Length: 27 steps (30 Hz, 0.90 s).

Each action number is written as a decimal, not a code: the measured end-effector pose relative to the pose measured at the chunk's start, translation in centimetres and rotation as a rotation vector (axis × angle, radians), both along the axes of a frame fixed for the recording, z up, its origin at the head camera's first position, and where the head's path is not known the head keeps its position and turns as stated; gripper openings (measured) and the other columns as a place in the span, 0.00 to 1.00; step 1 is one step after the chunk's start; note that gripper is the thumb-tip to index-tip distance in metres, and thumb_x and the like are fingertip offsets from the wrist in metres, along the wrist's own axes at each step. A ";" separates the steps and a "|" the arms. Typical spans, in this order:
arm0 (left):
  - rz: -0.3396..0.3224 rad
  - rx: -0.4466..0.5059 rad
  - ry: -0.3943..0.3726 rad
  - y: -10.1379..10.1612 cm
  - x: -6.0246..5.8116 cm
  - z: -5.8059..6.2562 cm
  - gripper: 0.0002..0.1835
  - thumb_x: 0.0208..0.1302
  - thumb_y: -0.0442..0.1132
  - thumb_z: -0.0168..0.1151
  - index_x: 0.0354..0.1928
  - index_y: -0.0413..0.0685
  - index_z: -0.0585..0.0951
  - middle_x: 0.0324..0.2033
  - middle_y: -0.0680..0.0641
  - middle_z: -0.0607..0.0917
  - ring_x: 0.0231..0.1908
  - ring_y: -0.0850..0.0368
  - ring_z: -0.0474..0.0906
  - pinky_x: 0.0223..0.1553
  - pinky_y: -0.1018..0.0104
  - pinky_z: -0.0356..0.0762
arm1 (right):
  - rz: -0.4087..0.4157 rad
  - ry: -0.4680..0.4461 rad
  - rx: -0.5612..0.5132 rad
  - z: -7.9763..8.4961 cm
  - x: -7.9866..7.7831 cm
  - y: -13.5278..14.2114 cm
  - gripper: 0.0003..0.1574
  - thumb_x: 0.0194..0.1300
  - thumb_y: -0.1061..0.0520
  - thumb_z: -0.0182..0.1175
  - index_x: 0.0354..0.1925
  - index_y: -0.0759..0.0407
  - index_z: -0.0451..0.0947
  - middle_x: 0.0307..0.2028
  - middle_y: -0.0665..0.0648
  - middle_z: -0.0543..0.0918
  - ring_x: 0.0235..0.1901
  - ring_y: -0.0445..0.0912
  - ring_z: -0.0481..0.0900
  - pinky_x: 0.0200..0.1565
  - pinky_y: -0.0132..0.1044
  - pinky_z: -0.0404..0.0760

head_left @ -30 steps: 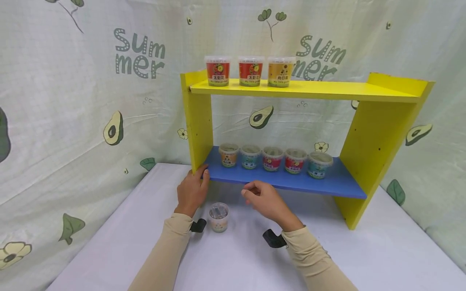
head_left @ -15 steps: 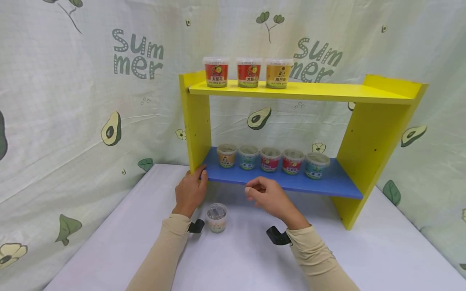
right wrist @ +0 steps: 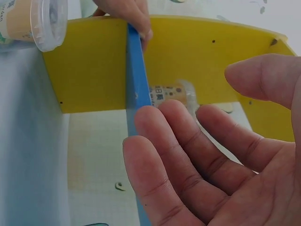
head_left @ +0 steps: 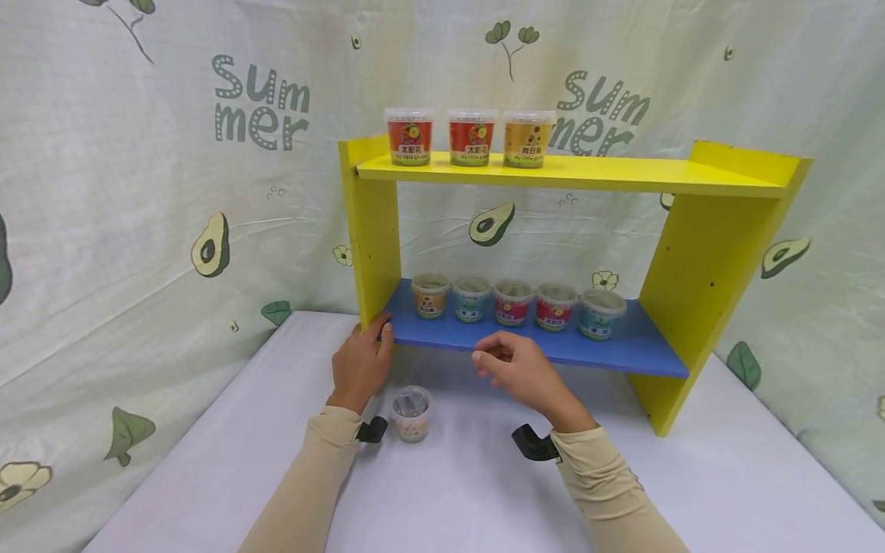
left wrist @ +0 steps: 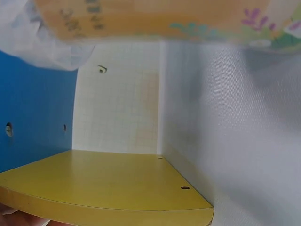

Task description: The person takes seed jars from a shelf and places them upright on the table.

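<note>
A: Performing which step with the left grip [head_left: 361,365]?
B: Grasping the left end of the blue shelf [head_left: 622,349] at the yellow side panel [head_left: 376,230], bending round the corner and setting the thumb near the front edge. Apparently steadying the shelf unit [head_left: 691,269].

A: And with the right grip [head_left: 522,372]?
B: Hovering at the front edge of the blue shelf, near the middle. Holding thumb and fingers spread, loosely bent, pinching nothing. Not showing clearly any contact with the edge.

A: Finding the cups where?
B: Counting a row of five cups [head_left: 512,309] upright on the blue shelf, running from the left end toward the right. Counting three cups [head_left: 472,142] on the yellow top board [head_left: 615,172], left of centre. Finding one lone cup [head_left: 412,428] upright on the counter [head_left: 449,499], on the near side of the shelf unit, just right of the left wrist camera [head_left: 372,430].

A: Judging which stage?
B: Presumably setting out cups on both levels, working between two placements, with only the lone cup remaining on the counter.

A: Calling for what next?
B: Likely calling for bringing the right grip left and nearer, spreading wider than the rim, then closing evenly on the sides. Probably also calling for clearing the front edge when lifting, and avoiding knocking the row.
</note>
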<state>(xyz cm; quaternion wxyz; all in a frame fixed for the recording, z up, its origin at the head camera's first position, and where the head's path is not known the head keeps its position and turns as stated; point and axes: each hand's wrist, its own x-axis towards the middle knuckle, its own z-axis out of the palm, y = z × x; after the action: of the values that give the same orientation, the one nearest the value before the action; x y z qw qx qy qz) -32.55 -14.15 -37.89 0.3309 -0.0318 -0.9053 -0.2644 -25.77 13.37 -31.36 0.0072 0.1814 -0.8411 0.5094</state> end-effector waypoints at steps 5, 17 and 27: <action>-0.006 -0.011 0.011 -0.3 0.1 -0.4 0.26 0.77 0.57 0.42 0.64 0.56 0.79 0.46 0.36 0.84 0.38 0.40 0.83 0.33 0.44 0.80 | -0.009 0.010 -0.006 0.4 0.1 0.0 0.18 0.73 0.48 0.60 0.52 0.60 0.79 0.39 0.55 0.85 0.42 0.53 0.84 0.43 0.47 0.83; -0.016 -0.005 0.058 -0.7 0.2 -0.1 0.25 0.78 0.56 0.43 0.63 0.55 0.80 0.45 0.37 0.84 0.38 0.40 0.83 0.32 0.44 0.80 | 0.087 0.045 -0.016 6.4 0.0 1.2 0.20 0.76 0.52 0.56 0.55 0.66 0.76 0.44 0.65 0.84 0.44 0.54 0.84 0.44 0.47 0.83; -0.007 -0.011 0.038 -0.2 -0.2 -0.2 0.24 0.77 0.56 0.43 0.63 0.56 0.80 0.44 0.37 0.84 0.37 0.41 0.83 0.32 0.45 0.80 | 0.084 0.130 0.015 12.2 0.2 3.4 0.21 0.77 0.48 0.54 0.55 0.63 0.75 0.45 0.67 0.83 0.42 0.52 0.85 0.44 0.44 0.84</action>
<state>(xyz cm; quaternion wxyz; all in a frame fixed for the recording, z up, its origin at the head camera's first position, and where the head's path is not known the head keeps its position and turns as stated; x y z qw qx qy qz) -32.78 -14.37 -38.09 0.3469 -0.0419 -0.9001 -0.2602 -25.62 16.73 -19.17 0.0391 0.2493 -0.8342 0.4903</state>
